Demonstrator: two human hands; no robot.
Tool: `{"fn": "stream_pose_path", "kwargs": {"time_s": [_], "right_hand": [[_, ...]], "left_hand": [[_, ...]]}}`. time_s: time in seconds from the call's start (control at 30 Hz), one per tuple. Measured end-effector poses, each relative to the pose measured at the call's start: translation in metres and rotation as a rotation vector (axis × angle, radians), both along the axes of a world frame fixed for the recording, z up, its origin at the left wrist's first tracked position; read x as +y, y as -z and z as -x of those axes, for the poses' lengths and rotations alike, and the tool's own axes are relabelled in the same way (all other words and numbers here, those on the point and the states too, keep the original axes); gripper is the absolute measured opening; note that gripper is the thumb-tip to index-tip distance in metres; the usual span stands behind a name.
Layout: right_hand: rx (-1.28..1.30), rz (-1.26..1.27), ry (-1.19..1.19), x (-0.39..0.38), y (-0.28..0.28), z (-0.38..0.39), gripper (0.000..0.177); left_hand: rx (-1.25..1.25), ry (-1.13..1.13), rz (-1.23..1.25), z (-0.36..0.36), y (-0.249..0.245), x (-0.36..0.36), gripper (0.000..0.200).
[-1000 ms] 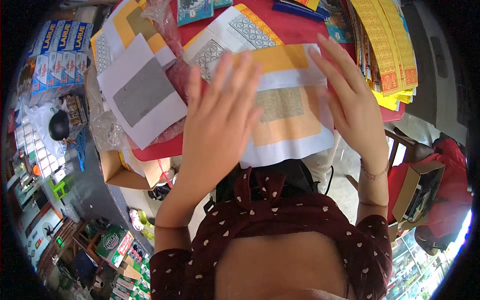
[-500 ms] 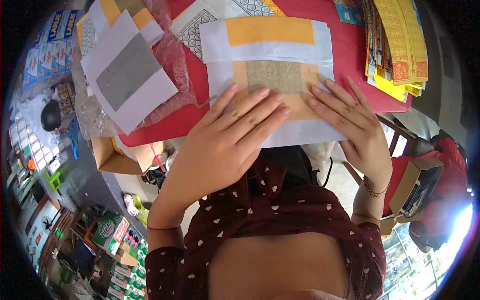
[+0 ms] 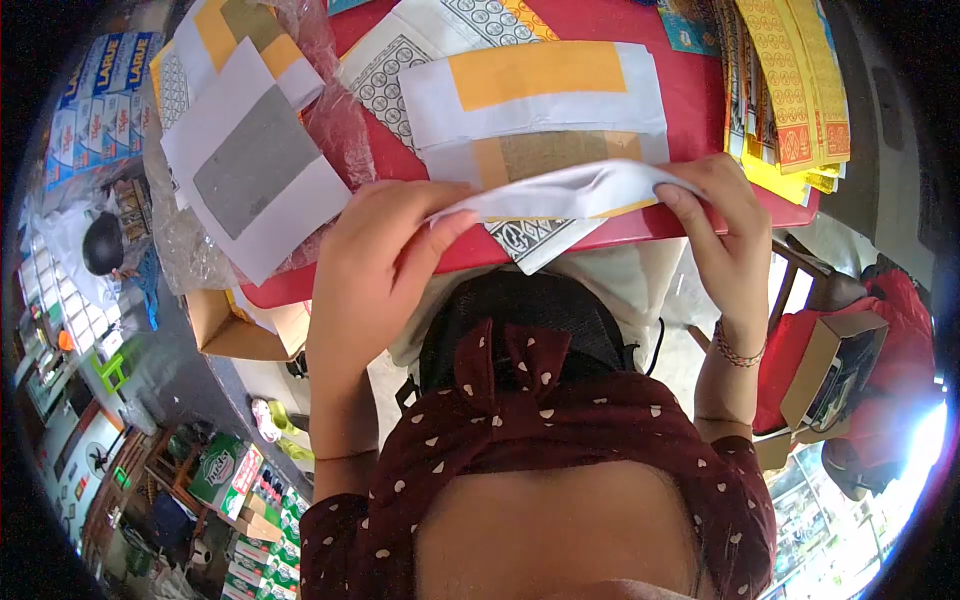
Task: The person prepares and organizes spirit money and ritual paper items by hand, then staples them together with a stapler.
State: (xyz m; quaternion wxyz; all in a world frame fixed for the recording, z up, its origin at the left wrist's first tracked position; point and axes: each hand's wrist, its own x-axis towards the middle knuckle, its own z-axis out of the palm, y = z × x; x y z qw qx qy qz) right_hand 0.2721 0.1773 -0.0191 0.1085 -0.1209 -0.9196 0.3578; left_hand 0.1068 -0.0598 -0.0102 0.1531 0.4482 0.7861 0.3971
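Note:
A white paper sheet [image 3: 640, 112] with an orange band and a tan patch lies in front of me, its near edge bent upward. My left hand [image 3: 365, 265] pinches the left end of that raised edge between thumb and fingers. At the right end, my right hand [image 3: 728, 220] grips the edge the same way, thumb underneath. Beneath the raised edge shows a black-and-white printed paper [image 3: 535, 240], whose corner juts over the table's front edge. More patterned paper [image 3: 388, 80] lies behind the sheet.
On the red table [image 3: 690, 130], white sheets with a grey patch [image 3: 255, 160] lie on crumpled clear plastic [image 3: 345, 130] at left. Yellow printed papers [image 3: 785, 90] are stacked at right. Cardboard boxes stand below left [image 3: 235, 330] and right [image 3: 830, 375].
Both hands lay flat on the sheet before. They now pinch its near edge, which has been lifted and bent away from me, exposing the printed paper underneath.

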Motion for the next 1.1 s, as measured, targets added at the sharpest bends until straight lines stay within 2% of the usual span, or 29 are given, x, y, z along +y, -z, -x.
{"fn": "stream_pose_path", "kwargs": {"time_s": [0.07, 0.1, 0.17, 0.4, 0.47, 0.8, 0.9, 0.97, 1.1], "right_hand": [[-0.018, 0.077, 0.145, -0.004, 0.001, 0.005, 0.016], [-0.019, 0.076, 0.144, -0.005, 0.001, 0.006, 0.016], [-0.075, 0.182, 0.285, -0.008, 0.0, 0.008, 0.022], [-0.132, 0.217, 0.305, -0.006, 0.002, 0.012, 0.022], [-0.172, 0.201, 0.321, -0.005, -0.001, 0.014, 0.021], [-0.163, 0.158, 0.342, -0.005, -0.005, 0.021, 0.024], [-0.183, 0.137, 0.372, -0.006, -0.004, 0.023, 0.025], [-0.183, 0.133, 0.391, -0.006, -0.001, 0.025, 0.024], [-0.193, 0.123, 0.379, -0.006, 0.001, 0.028, 0.023]], "left_hand": [[-0.087, -0.133, 0.058, -0.001, -0.001, -0.001, 0.018], [-0.088, -0.134, 0.058, -0.002, 0.001, 0.0, 0.018], [-0.079, -0.202, 0.03, -0.004, 0.005, 0.001, 0.017], [-0.341, -0.385, 0.027, -0.01, 0.001, 0.01, 0.015], [-0.525, -0.464, 0.064, -0.009, -0.002, 0.012, 0.015], [-0.608, -0.49, 0.104, -0.003, 0.006, 0.013, 0.017], [-0.573, -0.493, 0.124, -0.003, 0.007, 0.015, 0.017], [-0.426, -0.499, 0.121, -0.004, 0.007, 0.018, 0.017], [-0.395, -0.528, 0.135, -0.008, 0.005, 0.025, 0.019]]}}
